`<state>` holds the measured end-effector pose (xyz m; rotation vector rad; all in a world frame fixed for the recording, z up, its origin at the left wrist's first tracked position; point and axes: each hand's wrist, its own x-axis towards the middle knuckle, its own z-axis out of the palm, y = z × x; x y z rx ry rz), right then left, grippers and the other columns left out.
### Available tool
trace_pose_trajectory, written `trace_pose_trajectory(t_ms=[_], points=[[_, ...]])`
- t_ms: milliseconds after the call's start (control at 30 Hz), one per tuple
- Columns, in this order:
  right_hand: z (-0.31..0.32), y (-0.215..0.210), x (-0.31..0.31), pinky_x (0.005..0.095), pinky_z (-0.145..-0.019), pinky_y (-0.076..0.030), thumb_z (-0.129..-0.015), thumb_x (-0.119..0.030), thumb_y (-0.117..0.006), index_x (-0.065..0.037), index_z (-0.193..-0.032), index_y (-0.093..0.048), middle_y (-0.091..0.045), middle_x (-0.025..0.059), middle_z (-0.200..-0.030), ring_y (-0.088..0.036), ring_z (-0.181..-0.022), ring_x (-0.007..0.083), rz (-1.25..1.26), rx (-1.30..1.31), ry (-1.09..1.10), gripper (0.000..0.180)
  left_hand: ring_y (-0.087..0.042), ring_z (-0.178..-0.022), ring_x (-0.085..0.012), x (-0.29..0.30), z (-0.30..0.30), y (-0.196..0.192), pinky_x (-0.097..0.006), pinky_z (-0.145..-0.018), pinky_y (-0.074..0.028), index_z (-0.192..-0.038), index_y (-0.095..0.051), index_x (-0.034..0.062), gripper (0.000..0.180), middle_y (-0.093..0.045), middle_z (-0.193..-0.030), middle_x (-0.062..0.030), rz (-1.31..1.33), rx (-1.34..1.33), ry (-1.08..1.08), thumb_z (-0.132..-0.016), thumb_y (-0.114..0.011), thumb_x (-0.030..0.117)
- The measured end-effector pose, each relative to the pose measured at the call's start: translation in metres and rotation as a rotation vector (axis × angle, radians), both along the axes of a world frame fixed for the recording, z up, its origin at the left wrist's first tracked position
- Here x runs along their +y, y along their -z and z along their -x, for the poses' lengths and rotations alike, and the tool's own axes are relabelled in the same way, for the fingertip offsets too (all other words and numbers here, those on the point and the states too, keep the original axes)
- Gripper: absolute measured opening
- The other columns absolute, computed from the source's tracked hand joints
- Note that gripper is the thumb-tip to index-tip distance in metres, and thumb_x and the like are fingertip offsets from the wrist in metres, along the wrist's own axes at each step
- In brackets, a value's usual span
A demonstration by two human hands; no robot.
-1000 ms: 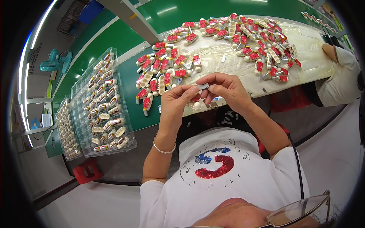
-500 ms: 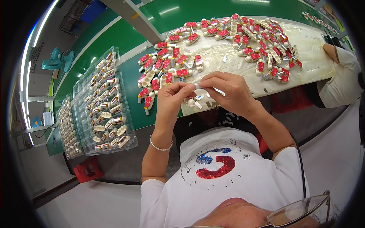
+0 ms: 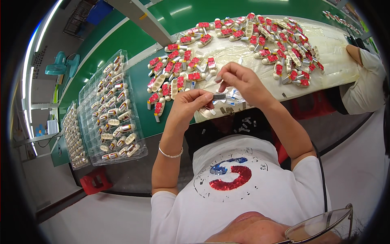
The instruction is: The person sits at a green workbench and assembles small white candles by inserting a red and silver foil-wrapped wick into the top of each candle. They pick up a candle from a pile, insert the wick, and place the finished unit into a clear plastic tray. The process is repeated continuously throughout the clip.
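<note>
My left hand (image 3: 190, 102) pinches a small flat rectangular piece (image 3: 219, 96), dark with a pale rim, between thumb and forefinger. Just above and to its right, my right hand (image 3: 243, 84) is closed in a pinch. A small pale strip (image 3: 219, 78) sticks out at its fingertips; its kind is hard to make out. Under the hands, on the table's near edge, lie white and blue scraps (image 3: 233, 97). Beyond my left hand are scattered oval cream-coloured parts with red labels (image 3: 196, 76) and silver ends.
A larger heap of the red-labelled parts (image 3: 280, 49) covers the far right of the film-covered table (image 3: 329, 44). Left of me, a clear plastic tray (image 3: 87, 105) holds rows of similar parts, with another tray (image 3: 73, 138) beyond. A person in a white shirt (image 3: 367, 81) sits at right.
My hands have parted: the right moved up and away from the left. The dark face of the piece in my left hand now shows, and the scraps underneath are more visible.
</note>
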<state>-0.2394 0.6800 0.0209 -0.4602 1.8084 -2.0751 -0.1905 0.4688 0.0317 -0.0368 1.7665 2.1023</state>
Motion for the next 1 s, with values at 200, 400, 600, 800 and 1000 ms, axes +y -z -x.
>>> trace_pose_trajectory(t_ms=[200,400,600,800,1000], points=[[-0.011,0.005,0.015,0.0300,-0.088,-0.047,-0.087,-0.008,-0.064,-0.003,-0.100,-0.069,-0.067,0.0077,-0.105,-0.062,-0.100,0.0164,-0.247,0.364,0.005,0.015,-0.063,-0.074,-0.0109,0.001,-0.004,0.006,-0.024,-0.071,-0.049,-0.093,-0.070,-0.0010,0.019,-0.068,-0.079,-0.0069,-0.103,-0.009,-0.113,-0.091,-0.065,0.017],[-0.028,0.011,-0.007,0.0294,-0.091,-0.047,-0.085,-0.011,-0.070,-0.005,-0.110,-0.068,-0.068,0.0056,-0.107,-0.061,-0.101,0.0136,0.089,0.146,0.049,0.025,-0.064,-0.077,-0.0121,0.011,-0.007,0.011,-0.025,-0.072,-0.050,-0.100,-0.068,-0.0009,0.021,-0.068,-0.083,-0.0066,-0.287,-0.055,-0.112,-0.093,-0.063,0.018],[-0.032,0.005,-0.018,0.0274,-0.088,-0.048,-0.090,-0.013,-0.067,-0.002,-0.107,-0.064,-0.067,0.0053,-0.102,-0.060,-0.097,0.0094,0.280,0.077,0.091,0.020,-0.065,-0.087,-0.0137,0.019,-0.016,0.016,-0.026,-0.078,-0.051,-0.109,-0.065,-0.0009,0.023,-0.068,-0.095,-0.0070,-0.384,-0.039,-0.185,-0.093,-0.063,0.015],[-0.033,-0.004,-0.014,0.0252,-0.083,-0.048,-0.090,-0.012,-0.066,-0.001,-0.103,-0.063,-0.066,0.0042,-0.098,-0.060,-0.090,0.0093,0.166,0.196,0.142,0.017,-0.064,-0.097,-0.0151,0.013,-0.024,-0.009,-0.027,-0.086,-0.053,-0.115,-0.062,-0.0020,0.036,-0.065,-0.107,-0.0094,-0.248,0.029,-0.084,-0.082,-0.073,0.004],[-0.037,-0.018,-0.006,0.0256,-0.077,-0.049,-0.086,-0.006,-0.067,0.001,-0.101,-0.064,-0.066,0.0067,-0.094,-0.061,-0.087,0.0113,-0.033,0.375,0.142,0.016,-0.062,-0.102,-0.0142,0.012,-0.028,-0.012,-0.027,-0.089,-0.054,-0.112,-0.060,-0.0019,0.036,-0.061,-0.111,-0.0079,0.027,0.251,-0.128,-0.078,-0.073,-0.004]])
